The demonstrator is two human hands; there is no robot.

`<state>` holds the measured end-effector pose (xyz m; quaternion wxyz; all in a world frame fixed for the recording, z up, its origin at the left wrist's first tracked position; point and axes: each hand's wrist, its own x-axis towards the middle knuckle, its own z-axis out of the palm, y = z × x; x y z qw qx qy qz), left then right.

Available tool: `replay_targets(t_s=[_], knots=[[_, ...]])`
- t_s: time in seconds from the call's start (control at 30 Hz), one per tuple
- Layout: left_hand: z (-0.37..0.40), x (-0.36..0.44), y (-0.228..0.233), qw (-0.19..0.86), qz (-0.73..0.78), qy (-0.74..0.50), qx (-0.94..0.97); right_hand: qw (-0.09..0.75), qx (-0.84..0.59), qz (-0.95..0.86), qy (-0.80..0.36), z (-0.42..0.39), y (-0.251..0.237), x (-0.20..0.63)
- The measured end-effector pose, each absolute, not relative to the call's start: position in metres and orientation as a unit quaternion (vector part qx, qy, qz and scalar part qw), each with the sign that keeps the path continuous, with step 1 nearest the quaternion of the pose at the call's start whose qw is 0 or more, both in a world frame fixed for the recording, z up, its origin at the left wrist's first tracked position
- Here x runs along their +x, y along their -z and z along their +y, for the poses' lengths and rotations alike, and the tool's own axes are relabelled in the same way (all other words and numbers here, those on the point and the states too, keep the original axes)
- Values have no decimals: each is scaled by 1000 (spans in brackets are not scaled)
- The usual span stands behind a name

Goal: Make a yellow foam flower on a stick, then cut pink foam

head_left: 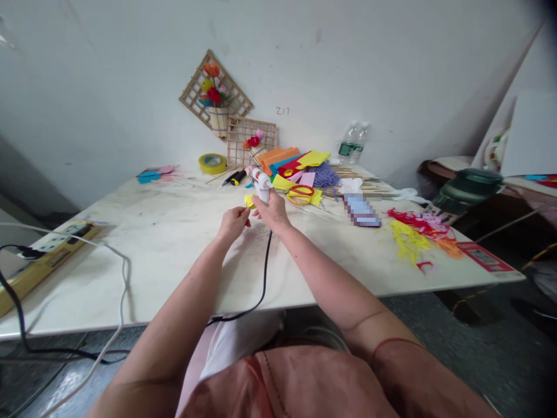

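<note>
My right hand [277,210] is wrapped round a white hot glue gun [262,184], whose black cord [266,267] runs down over the table's front edge. My left hand [235,223] is closed in a pinch on a small yellow felt flower [249,201], held just under the gun's front part. Whether the nozzle touches the flower is too small to tell. Beyond the hands lie a black-and-yellow utility knife [237,177] and scissors with red and yellow handles [300,194].
Felt sheets [278,158], purple yarn [322,175] and thin sticks [369,184] lie at the back. Two lattice panels [235,96] with flowers lean on the wall. A phone [362,210] and felt scraps [409,241] are right; a power strip [56,249] is left.
</note>
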<state>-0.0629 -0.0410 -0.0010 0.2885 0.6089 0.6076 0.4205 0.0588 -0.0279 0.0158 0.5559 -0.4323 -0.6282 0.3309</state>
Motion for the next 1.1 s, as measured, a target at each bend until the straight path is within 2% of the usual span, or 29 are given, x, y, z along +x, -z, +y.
replay_targets(t_s=[0.27, 0.53, 0.97, 1.1], knots=[[-45, -59, -4, 244, 618, -391, 637, 550, -441, -612, -357, -24, -17, 61], [-40, -60, 1, 207, 655, -354, 635, 522, -460, -668, -264, -19, -12, 65], [-50, -53, -3, -21, 715, -261, 648, 524, -472, -573, -418, -32, -24, 60], [-49, -55, 0, -33, 705, -282, 650, 529, -465, -543, -457, -35, -26, 59]])
